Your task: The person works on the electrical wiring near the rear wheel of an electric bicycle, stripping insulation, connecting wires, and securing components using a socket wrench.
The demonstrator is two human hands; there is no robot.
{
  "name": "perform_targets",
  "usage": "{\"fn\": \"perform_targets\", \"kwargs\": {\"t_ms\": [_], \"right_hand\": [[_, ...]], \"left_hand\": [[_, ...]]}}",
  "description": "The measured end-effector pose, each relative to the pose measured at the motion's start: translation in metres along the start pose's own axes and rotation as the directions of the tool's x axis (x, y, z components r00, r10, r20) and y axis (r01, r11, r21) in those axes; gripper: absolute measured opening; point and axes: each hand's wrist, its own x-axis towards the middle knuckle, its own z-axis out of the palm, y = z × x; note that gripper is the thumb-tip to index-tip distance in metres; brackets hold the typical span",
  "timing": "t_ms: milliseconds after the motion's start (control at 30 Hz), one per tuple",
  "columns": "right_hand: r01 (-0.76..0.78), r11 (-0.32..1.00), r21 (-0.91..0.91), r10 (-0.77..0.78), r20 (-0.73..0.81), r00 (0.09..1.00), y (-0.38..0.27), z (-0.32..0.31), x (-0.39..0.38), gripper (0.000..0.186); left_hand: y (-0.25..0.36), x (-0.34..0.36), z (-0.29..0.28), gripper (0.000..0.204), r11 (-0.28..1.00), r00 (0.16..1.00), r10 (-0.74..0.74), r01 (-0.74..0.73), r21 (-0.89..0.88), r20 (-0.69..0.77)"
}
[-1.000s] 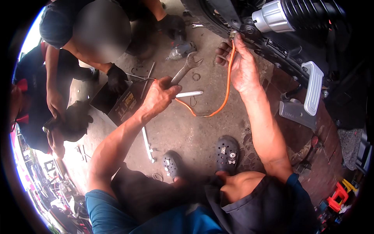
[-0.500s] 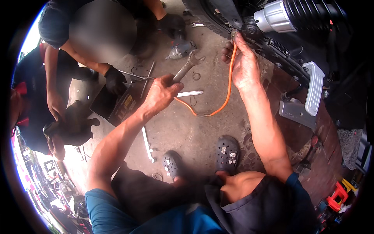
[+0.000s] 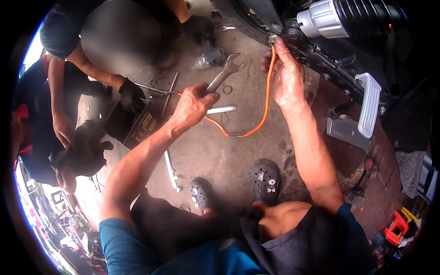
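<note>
My left hand (image 3: 191,106) is closed round the handle of an open-end wrench (image 3: 223,74), its jaw pointing up and to the right, apart from the motorcycle. An orange hose (image 3: 267,106) hangs in a loop from beside my left hand up to my right hand (image 3: 289,81). My right thumb presses against the metal fitting (image 3: 272,39) at the hose's upper end, by the motorcycle's black wheel (image 3: 238,18). The other right fingers curl behind and are partly hidden.
A person with black gloves crouches at the upper left beside a dark box (image 3: 130,126); another person is left of them. On the floor lie a power tool (image 3: 209,59), a small wrench (image 3: 228,28) and a long metal bar (image 3: 171,170). A grey pedal (image 3: 369,105) juts out right.
The wrench in my left hand has shifted slightly up and right. My right hand stays at the hose fitting. The whole view has drifted a little.
</note>
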Motion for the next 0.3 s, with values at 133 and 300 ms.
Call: {"fn": "perform_targets", "kwargs": {"t_ms": [133, 300], "right_hand": [[-0.035, 0.991, 0.126, 0.022, 0.104, 0.994, 0.001, -0.006, 0.001, 0.035], [-0.125, 0.979, 0.163, 0.086, 0.228, 0.97, 0.002, -0.01, -0.001, 0.043]], "left_hand": [[0.007, -0.001, 0.001, 0.027, 0.999, 1.0, 0.002, -0.002, 0.041, 0.01], [0.002, 0.0, 0.0, 0.028, 1.0, 1.0, -0.014, 0.014, 0.004, 0.01]]}}
